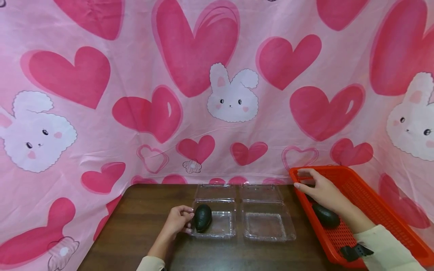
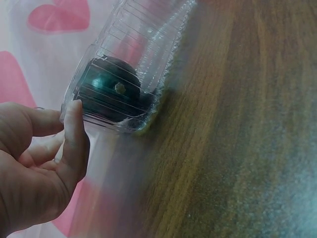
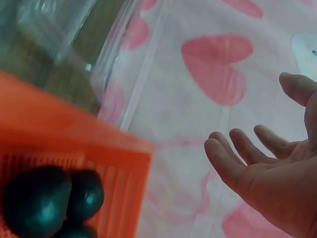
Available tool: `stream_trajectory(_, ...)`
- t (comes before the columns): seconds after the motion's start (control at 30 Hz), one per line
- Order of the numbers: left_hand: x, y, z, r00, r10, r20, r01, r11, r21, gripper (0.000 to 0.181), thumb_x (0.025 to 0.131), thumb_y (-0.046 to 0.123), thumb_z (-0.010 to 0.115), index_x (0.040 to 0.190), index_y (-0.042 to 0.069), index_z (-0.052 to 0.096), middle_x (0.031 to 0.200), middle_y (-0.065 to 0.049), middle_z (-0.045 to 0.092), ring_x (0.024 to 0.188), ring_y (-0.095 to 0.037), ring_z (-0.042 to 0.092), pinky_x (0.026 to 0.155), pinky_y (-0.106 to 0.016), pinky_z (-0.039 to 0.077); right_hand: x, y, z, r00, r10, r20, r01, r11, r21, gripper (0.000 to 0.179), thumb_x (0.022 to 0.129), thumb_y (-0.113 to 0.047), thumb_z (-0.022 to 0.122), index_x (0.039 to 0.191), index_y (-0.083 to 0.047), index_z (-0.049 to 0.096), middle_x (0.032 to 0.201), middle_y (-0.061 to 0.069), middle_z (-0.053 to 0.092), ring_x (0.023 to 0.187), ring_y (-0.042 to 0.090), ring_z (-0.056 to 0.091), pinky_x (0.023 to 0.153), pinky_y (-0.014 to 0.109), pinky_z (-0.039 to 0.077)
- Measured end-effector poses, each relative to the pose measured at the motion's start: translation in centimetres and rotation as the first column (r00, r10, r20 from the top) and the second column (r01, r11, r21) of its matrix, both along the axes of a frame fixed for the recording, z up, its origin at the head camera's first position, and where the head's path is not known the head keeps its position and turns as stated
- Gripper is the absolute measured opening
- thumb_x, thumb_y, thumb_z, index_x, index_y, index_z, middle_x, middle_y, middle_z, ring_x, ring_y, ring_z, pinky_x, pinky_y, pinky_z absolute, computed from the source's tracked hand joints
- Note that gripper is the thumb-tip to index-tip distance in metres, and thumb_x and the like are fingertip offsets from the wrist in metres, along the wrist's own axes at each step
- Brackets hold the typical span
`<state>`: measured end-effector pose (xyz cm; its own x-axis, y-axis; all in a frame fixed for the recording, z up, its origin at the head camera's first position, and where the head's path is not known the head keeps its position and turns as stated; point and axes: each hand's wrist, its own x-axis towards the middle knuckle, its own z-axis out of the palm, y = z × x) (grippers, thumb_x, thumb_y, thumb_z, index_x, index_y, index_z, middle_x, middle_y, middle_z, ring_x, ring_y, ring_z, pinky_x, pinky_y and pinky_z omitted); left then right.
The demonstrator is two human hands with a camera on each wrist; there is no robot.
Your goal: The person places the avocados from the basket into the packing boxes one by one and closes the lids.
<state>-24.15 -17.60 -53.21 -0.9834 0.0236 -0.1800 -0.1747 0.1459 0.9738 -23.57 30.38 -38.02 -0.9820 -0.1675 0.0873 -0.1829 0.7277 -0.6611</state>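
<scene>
A dark green avocado [image 1: 203, 218] lies in the left part of an opened clear plastic clamshell box [image 1: 223, 236]. My left hand [image 1: 179, 221] pinches that box's left rim between thumb and fingers, beside the avocado. In the left wrist view the avocado [image 2: 111, 89] shows through the ribbed box wall. My right hand [image 1: 320, 190] hovers over the left side of an orange basket [image 1: 333, 255], its fingers parted and holding nothing. Beneath it, more avocados rest in the basket; one avocado [image 1: 326, 216] shows in the head view, and several appear in the right wrist view.
A second opened clear clamshell box [image 1: 268, 238] stands right of the first, with no avocado in it. Both are on a brown wooden table [image 1: 135, 226]. A pink cloth [image 1: 142, 67] with hearts and rabbits hangs behind and at the sides.
</scene>
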Motion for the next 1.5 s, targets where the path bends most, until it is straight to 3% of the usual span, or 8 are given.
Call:
stream_trajectory(0.13, 0.0, 0.0, 0.1, 1.0, 0.002, -0.002, -0.002, 1.0, -0.008, 0.023, 0.096, 0.0, 0.068, 0.115, -0.011, 0.062, 0.077, -0.006, 0.057, 0.058, -0.017, 0.053, 0.047, -0.034, 0.061, -0.5, 1.4, -0.2, 1.0, 0.01, -0.002, -0.01, 0.999, 0.039, 0.07, 0.099, -0.046, 0.067, 0.148, -0.002, 0.044, 0.145, 0.029, 0.054, 0.126, 0.047, 0.06, 0.096, 0.058, 0.058)
stream_trajectory(0.4, 0.0, 0.0, 0.1, 1.0, 0.007, 0.001, -0.007, 1.0, -0.015, 0.023, 0.096, 0.001, 0.068, 0.115, -0.01, 0.062, 0.077, -0.007, 0.056, 0.058, -0.018, 0.053, 0.047, -0.034, 0.06, -1.4, 4.1, -1.3, 1.0, -0.003, 0.008, 0.002, 0.991, 0.136, 0.069, 0.099, -0.045, 0.067, 0.143, 0.006, 0.048, 0.137, 0.034, 0.058, 0.119, 0.049, 0.062, 0.097, 0.066, 0.054)
stream_trajectory(0.7, 0.0, -0.1, -0.1, 1.0, 0.008, 0.001, -0.008, 1.0, -0.028, 0.024, 0.096, 0.002, 0.069, 0.116, -0.011, 0.062, 0.078, -0.007, 0.057, 0.058, -0.018, 0.053, 0.047, -0.035, 0.06, -2.4, 6.4, -2.7, 0.999, 0.019, 0.027, -0.024, 0.98, 0.198, 0.065, 0.097, -0.039, 0.07, 0.134, 0.012, 0.055, 0.124, 0.032, 0.065, 0.111, 0.046, 0.064, 0.096, 0.064, 0.054)
stream_trajectory(1.13, 0.1, 0.1, 0.2, 1.0, 0.001, -0.006, -0.001, 1.0, -0.029, 0.024, 0.096, 0.001, 0.069, 0.116, -0.01, 0.063, 0.076, -0.007, 0.056, 0.057, -0.018, 0.053, 0.047, -0.035, 0.06, -3.0, 9.0, -4.3, 0.978, 0.041, 0.202, -0.081, 0.978, 0.191, 0.063, 0.097, -0.036, 0.069, 0.129, 0.016, 0.054, 0.119, 0.03, 0.066, 0.104, 0.038, 0.065, 0.091, 0.056, 0.06)
stream_trajectory(1.5, -0.1, 0.2, -0.5, 1.0, -0.001, -0.004, 0.001, 0.999, -0.038, 0.024, 0.096, 0.0, 0.068, 0.116, -0.011, 0.062, 0.077, -0.009, 0.056, 0.057, -0.019, 0.053, 0.047, -0.035, 0.06, -2.6, 10.2, -5.9, 0.946, 0.047, 0.322, -0.098, 0.984, 0.147, 0.059, 0.097, -0.035, 0.07, 0.127, 0.013, 0.054, 0.118, 0.022, 0.064, 0.103, 0.03, 0.061, 0.091, 0.054, 0.06)
